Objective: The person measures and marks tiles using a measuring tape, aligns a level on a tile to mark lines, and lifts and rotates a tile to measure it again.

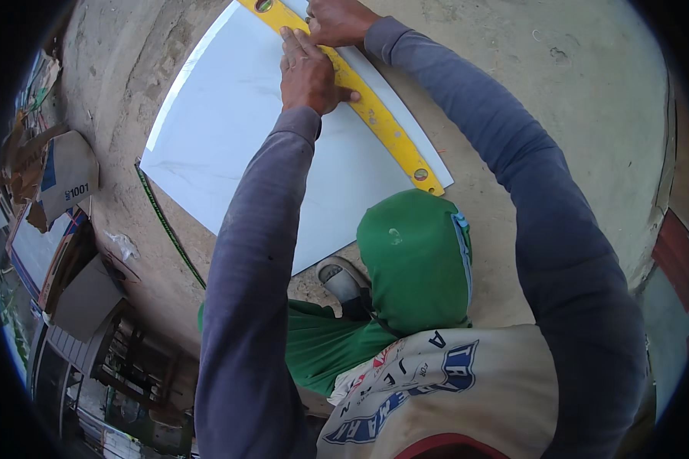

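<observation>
A large white glossy tile (214, 122) lies flat on the floor in front of me. Across its right part runs a yellow spirit level (394, 140), roughly parallel to the tile's right edge, with a strip of tile showing beyond it. My left hand (308, 76) presses on the level, fingers stretched forward and the thumb apart across it. Near the far end, my right hand (340, 21) is closed just beside the level's right edge. Whatever its fingers hold is hidden from view.
My green-clothed knee (409, 252) is bent close to the level's near end, and a sandalled foot (343, 279) rests by the tile's near edge. A dark green cord (164, 218) lies at the left. Torn cardboard boxes (69, 172) and a dark wooden frame (134, 356) stand farther left.
</observation>
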{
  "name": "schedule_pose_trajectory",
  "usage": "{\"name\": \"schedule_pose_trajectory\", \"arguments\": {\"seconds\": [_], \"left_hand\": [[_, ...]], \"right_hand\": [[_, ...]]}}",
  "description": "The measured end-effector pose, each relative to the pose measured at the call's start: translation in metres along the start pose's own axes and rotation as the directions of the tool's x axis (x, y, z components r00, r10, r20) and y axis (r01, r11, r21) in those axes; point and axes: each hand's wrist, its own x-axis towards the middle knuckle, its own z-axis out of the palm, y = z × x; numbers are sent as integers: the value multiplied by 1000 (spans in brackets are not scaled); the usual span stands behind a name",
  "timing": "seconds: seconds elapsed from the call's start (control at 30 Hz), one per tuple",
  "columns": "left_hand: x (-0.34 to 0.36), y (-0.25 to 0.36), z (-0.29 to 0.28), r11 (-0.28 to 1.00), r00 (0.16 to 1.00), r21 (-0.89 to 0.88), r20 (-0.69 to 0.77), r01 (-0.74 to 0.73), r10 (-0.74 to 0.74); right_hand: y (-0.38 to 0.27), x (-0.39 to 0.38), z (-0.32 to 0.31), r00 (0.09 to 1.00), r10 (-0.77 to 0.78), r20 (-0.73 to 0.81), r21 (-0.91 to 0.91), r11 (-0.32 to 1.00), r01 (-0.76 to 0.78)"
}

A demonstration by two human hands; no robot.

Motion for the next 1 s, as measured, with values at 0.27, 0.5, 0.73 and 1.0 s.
{"name": "schedule_pose_trajectory", "arguments": {"seconds": [0.27,0.5,0.73,1.0], "left_hand": [[4,-17,9,985,988,134,-97,-106,120],[10,-10,17,990,996,119,-31,-78,83],[12,-21,6,993,997,88,-5,-76,77],[18,-20,37,983,982,-183,-184,-3,-31]], "right_hand": [[-23,-203,-9,924,222,311,91,961,-261],[-33,-437,0,840,425,339,61,881,-470],[-89,-556,-44,702,676,225,76,706,-704],[3,-398,9,649,431,-627,40,849,-526]]}}
